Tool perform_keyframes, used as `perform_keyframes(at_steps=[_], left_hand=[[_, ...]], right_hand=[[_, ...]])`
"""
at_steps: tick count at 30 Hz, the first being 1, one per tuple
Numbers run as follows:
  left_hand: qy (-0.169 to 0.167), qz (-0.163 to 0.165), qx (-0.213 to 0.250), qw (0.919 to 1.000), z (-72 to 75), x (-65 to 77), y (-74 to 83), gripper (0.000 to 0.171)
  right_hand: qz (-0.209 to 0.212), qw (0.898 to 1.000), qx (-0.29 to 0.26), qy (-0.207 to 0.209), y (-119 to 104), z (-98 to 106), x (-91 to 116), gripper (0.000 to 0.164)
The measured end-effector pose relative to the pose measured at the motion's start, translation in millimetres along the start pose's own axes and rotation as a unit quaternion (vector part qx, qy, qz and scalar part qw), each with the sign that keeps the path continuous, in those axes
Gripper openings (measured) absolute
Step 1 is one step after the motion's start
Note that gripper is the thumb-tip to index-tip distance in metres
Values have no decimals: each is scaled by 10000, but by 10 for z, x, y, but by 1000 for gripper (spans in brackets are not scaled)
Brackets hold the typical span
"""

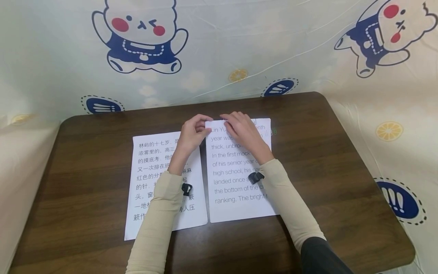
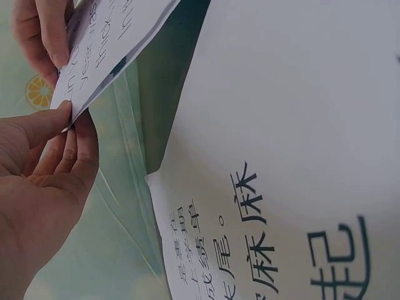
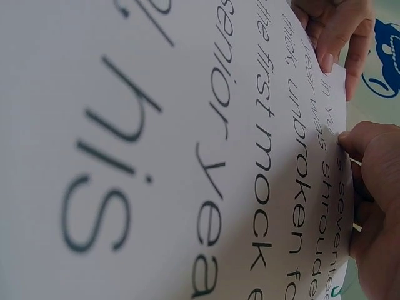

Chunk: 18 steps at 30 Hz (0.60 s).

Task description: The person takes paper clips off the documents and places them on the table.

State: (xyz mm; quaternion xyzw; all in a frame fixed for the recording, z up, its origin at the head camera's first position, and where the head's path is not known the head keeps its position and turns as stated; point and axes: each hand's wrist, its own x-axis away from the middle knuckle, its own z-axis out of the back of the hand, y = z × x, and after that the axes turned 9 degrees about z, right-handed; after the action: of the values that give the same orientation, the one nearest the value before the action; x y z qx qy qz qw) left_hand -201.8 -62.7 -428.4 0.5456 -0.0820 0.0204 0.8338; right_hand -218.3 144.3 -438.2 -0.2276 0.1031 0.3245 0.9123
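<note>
Watching remotely, I saw the left hand (image 1: 192,133) and right hand (image 1: 244,131) pinch the top of a white English-printed sheet (image 1: 236,182), over a dark wood-grain table (image 1: 315,152), beside a Chinese-printed sheet (image 1: 147,160), before creased cartoon-patterned fabric (image 1: 219,45).

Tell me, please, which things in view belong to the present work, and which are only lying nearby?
Seems to belong:
English-text sheet, held near its top edge
Left hand
Right hand

Seems just nearby:
Chinese-text sheet, held by neither hand
Wood-grain table
Cartoon-printed backdrop
</note>
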Motion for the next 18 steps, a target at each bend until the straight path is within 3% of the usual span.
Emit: perform_keyframes(at_steps=[18], left_hand=[[8, 84, -47, 10000, -2, 14, 20, 31]], right_hand=[[-119, 9998, 68, 149, -12, -43, 7, 40]])
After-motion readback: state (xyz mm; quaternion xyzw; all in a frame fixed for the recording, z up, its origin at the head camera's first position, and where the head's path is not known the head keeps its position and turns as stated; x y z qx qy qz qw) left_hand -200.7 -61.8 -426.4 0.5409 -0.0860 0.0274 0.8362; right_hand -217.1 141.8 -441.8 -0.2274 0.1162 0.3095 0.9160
